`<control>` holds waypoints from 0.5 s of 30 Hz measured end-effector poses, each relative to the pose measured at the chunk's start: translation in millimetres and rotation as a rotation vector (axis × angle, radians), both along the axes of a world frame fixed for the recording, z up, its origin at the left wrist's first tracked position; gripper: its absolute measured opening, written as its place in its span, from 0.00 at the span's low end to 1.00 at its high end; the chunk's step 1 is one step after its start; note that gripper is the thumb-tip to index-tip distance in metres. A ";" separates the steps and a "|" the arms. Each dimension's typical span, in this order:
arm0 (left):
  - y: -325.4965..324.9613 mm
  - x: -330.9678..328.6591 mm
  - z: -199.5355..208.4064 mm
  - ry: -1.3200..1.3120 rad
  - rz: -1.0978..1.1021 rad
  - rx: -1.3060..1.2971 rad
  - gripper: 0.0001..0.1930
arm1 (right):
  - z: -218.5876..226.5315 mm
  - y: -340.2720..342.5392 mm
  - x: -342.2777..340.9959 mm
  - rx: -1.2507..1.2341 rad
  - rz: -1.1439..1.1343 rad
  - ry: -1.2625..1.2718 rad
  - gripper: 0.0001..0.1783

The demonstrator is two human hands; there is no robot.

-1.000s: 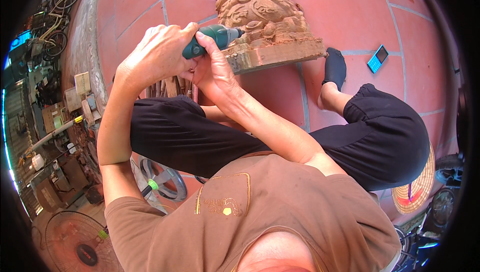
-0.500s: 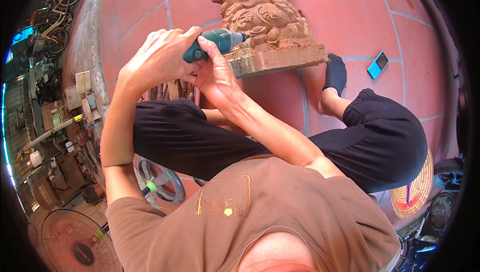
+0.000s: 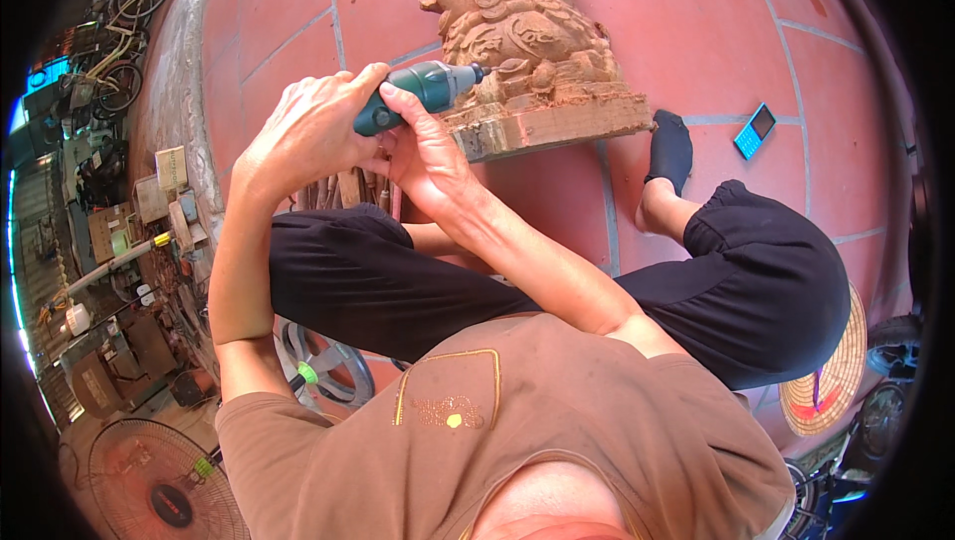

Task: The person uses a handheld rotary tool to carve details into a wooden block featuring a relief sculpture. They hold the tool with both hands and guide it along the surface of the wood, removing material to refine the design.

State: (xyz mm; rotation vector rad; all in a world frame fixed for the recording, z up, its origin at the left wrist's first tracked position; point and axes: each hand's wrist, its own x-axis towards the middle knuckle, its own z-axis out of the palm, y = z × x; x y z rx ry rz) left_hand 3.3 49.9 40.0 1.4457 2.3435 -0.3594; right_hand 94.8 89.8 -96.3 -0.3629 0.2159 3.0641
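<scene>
A green rotary tool [image 3: 420,93] with a grey nose is gripped by both of my hands. My left hand [image 3: 320,124] is closed round its rear end. My right hand [image 3: 430,154] wraps it from below and the near side, thumb along the body. The nose points right at the lower part of a carved wooden statue [image 3: 532,38], which has coin-like discs and dense relief above a flat base [image 3: 557,126]. Whether the tool's bit touches the wood is too small to tell.
Several chisel-like handles [image 3: 323,192] lie left of the statue's base. My socked foot [image 3: 670,150] rests right of it, with a blue phone [image 3: 754,131] beyond on red tiles. A fan [image 3: 164,485], boxes and bicycles [image 3: 121,38] line the left; a straw hat [image 3: 824,381] is at right.
Both hands and the rotary tool have shifted slightly left, drawing the nose back a little from the carving. The grip is unchanged. The view has also moved slightly.
</scene>
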 end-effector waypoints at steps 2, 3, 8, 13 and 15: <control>-0.7 -1.5 -1.4 -0.007 -0.002 0.009 0.32 | 1.2 0.6 -1.0 -0.005 0.003 0.001 0.19; -0.3 -1.2 -1.4 -0.013 0.000 0.010 0.32 | 0.4 -0.2 -0.9 -0.008 0.002 -0.001 0.20; 1.4 -0.6 -2.2 -0.027 -0.007 0.019 0.32 | -2.7 -2.9 0.7 -0.024 -0.006 -0.005 0.20; 7.6 -0.8 -5.8 -0.027 -0.037 0.018 0.31 | -4.7 3.2 1.4 -0.004 -0.027 -0.041 0.19; 11.4 -0.7 -5.9 -0.024 -0.039 0.008 0.32 | -3.3 5.8 1.5 -0.012 -0.047 -0.047 0.19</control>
